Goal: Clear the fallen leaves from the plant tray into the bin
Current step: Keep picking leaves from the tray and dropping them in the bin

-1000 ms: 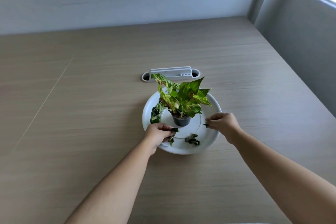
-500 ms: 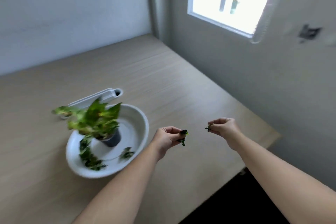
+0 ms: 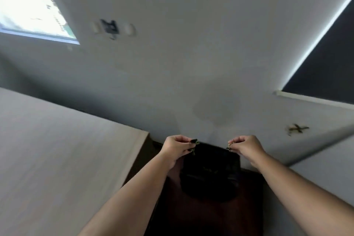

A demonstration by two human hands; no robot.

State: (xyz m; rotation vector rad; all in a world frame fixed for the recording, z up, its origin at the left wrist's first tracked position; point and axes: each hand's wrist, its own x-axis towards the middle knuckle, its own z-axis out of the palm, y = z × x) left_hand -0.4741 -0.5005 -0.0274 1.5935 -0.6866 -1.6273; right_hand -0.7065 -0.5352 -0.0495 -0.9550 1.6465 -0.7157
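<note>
A black bin (image 3: 210, 174) stands on the dark floor beside the table's right end. My left hand (image 3: 177, 147) pinches a few dark fallen leaves (image 3: 193, 144) over the bin's left rim. My right hand (image 3: 247, 146) pinches a small leaf scrap (image 3: 229, 147) over the bin's right rim. Both hands hover above the bin opening, apart from each other. The plant and its white tray are out of view.
The light wooden table (image 3: 57, 159) fills the left side, its corner (image 3: 146, 132) close to my left hand. A grey wall (image 3: 191, 63) rises behind the bin, with a window (image 3: 28, 5) at top left and a dark blind (image 3: 329, 59) at right.
My view has swung right, away from the plant tray, to the bin beside the table. Both hands carried their leaf pieces from over the table to above the bin.
</note>
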